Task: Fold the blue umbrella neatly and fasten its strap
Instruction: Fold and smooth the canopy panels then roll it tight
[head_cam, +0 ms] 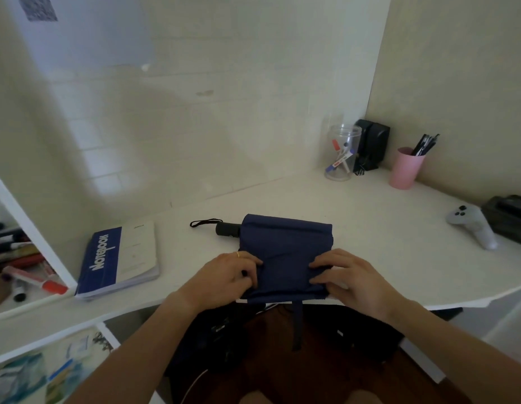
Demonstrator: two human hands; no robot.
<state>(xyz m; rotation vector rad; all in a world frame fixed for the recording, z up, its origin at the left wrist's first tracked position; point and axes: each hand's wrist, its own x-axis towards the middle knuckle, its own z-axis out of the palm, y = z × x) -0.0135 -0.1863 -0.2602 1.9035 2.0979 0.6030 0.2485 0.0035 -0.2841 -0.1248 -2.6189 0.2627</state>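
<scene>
The blue umbrella (285,252) lies collapsed on the white desk (370,258), its fabric spread flat in a rough rectangle. Its black handle (227,229) points left, with a black wrist loop (205,222) beyond it. The blue strap (296,325) hangs loose over the desk's front edge. My left hand (233,275) pinches the fabric at the near left edge. My right hand (349,278) presses and grips the fabric at the near right edge.
A blue and white notebook (119,258) lies left of the umbrella. A clear jar (341,153), a black device (371,144) and a pink pen cup (405,167) stand at the back right. A white controller (472,225) and a black case (510,217) are at far right. Markers (26,272) fill the left shelf.
</scene>
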